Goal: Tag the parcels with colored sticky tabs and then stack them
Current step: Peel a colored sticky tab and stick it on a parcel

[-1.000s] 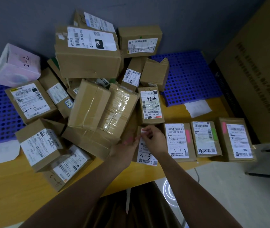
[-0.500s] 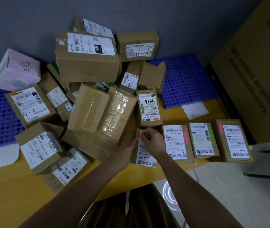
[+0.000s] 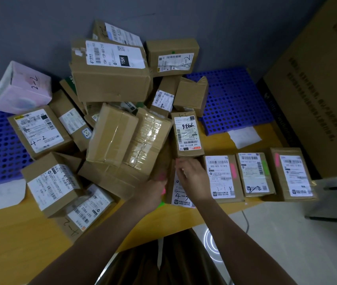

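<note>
On the worktop point(image 3: 19, 239), the right hand point(image 3: 192, 177) rests curled fingers on the parcel marked 4-3 point(image 3: 179, 194). The left hand point(image 3: 153, 192) holds pink sticky tabs point(image 3: 164, 190) beside it; three tagged parcels point(image 3: 254, 173) lie rightward.

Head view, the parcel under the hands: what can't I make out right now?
- Parcel: the right hand covers its upper label; the handwritten mark reads "4-", the rest hidden by the wrist.
- Tab being applied: under the right hand's fingers, placement unseen.
- Sticky tabs in the left hand: only pink and green slivers show.
- Label print: too small.
</note>
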